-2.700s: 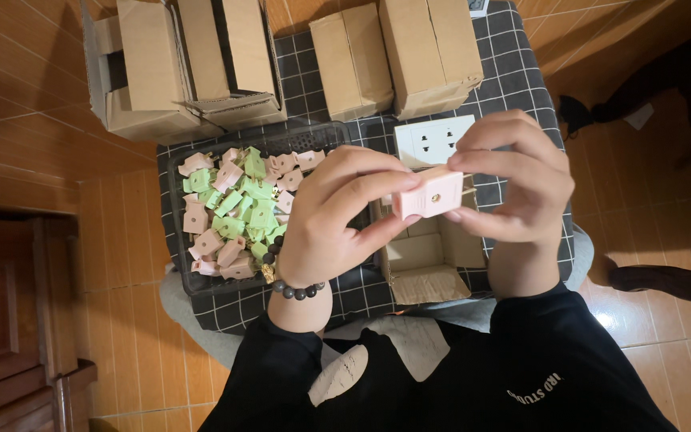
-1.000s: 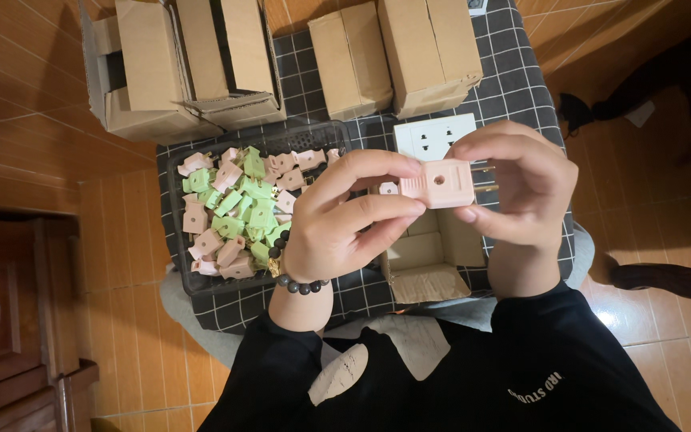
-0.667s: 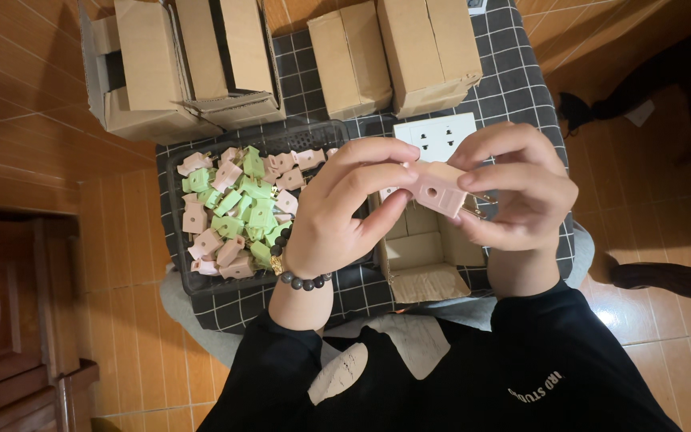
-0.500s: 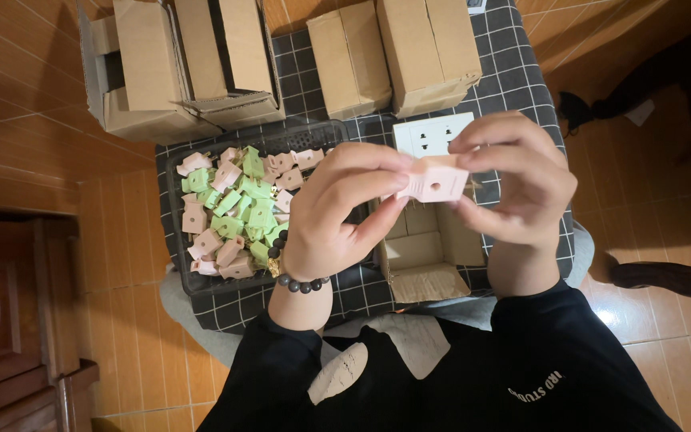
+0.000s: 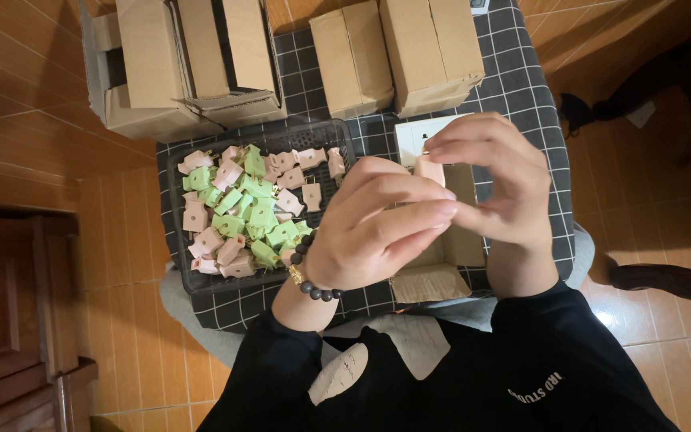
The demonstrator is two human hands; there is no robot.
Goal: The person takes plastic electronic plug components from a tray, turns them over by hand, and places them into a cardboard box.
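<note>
My left hand (image 5: 377, 232) and my right hand (image 5: 493, 184) meet above an open small cardboard box (image 5: 441, 260). Between their fingertips they hold a small pink plastic plug piece (image 5: 428, 170), mostly hidden by the fingers. A beaded bracelet circles my left wrist. To the left sits a black mesh basket (image 5: 333, 132) filled with several pink and green plug pieces (image 5: 241, 212). A white flat piece (image 5: 417, 136) lies just behind the hands.
Everything rests on a dark checked cloth (image 5: 521, 88) over a low surface. Closed cardboard boxes (image 5: 397, 52) stand at the back, an open carton (image 5: 185, 68) at the back left. Wooden furniture (image 5: 9, 312) is at the left; another person's dark leg (image 5: 681, 160) at the right.
The hands have closed together over the pink piece, turning it so that it shows less; earlier it was held flat and in plain sight between them.
</note>
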